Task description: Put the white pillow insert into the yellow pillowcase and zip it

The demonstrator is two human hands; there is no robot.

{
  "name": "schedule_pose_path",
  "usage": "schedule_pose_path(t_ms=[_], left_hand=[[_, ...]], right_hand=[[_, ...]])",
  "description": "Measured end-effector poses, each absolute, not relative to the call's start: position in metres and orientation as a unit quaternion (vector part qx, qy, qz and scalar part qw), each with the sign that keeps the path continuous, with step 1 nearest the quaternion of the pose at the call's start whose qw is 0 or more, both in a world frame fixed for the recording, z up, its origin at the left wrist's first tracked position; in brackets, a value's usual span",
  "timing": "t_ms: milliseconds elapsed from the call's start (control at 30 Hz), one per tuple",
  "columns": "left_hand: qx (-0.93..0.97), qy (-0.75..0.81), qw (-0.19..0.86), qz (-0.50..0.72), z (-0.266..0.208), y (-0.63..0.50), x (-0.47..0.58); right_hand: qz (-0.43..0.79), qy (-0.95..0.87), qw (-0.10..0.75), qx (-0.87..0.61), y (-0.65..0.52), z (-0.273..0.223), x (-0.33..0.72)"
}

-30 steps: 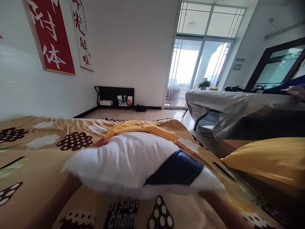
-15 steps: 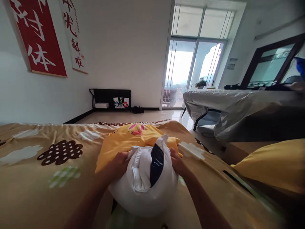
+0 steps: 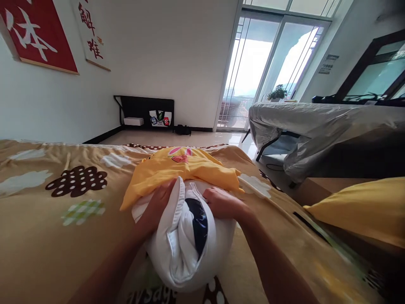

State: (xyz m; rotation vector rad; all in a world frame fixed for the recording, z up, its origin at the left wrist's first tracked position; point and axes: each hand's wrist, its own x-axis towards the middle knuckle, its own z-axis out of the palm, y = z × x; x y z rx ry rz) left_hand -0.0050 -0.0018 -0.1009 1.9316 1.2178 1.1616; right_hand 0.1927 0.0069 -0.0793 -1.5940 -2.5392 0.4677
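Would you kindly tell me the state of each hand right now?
Left hand: closed, gripping the white pillow from the left.
Right hand: closed, gripping the white pillow from the right.

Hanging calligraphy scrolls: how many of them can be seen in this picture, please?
2: a red scroll with white writing at the upper left, and a white scroll with red writing just right of it. The top edge cuts both; more may be out of view.

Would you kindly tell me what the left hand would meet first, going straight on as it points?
Probably the yellow cloth with a pink print, just beyond the left hand, though depth is unclear.
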Motion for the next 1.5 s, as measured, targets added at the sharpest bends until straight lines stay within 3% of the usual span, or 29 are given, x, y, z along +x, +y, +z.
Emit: schedule_pose_path(t_ms=[133,367,933,1033,1133,1200,1300,1500], left_hand=[[0.752,0.399,0.37,0.372,-0.095,-0.007,-0.002],[0.803,0.444,0.306,0.253,-0.087,-0.017,0.01],[0.757,0.379,0.388,0.364,-0.104,-0.018,0.023],[0.763,0.393,0.345,0.38,-0.096,-0.026,0.024],[0.765,0.394,0.313,0.401,-0.074,-0.015,0.024],[0.751,0.38,0.344,0.415,-0.056,0.003,0.026],[0.716,0.37,0.42,0.417,-0.044,0.034,0.034],[0.664,0.429,0.469,0.394,-0.085,0.05,0.051]], right_hand=[[0.148,-0.825,0.034,-0.545,0.002,-0.082,0.193],[0.12,-0.821,0.062,-0.555,-0.008,-0.105,0.2],[0.282,-0.796,0.198,-0.499,0.002,-0.116,0.222],[0.198,-0.811,0.226,-0.501,-0.02,-0.097,0.227],[0.024,-0.803,0.321,-0.502,-0.065,-0.071,0.22],[-0.087,-0.817,0.35,-0.45,-0.096,-0.058,0.209],[-0.211,-0.847,0.314,-0.373,-0.115,-0.057,0.19],[-0.215,-0.798,0.337,-0.451,-0.065,-0.095,0.172]])
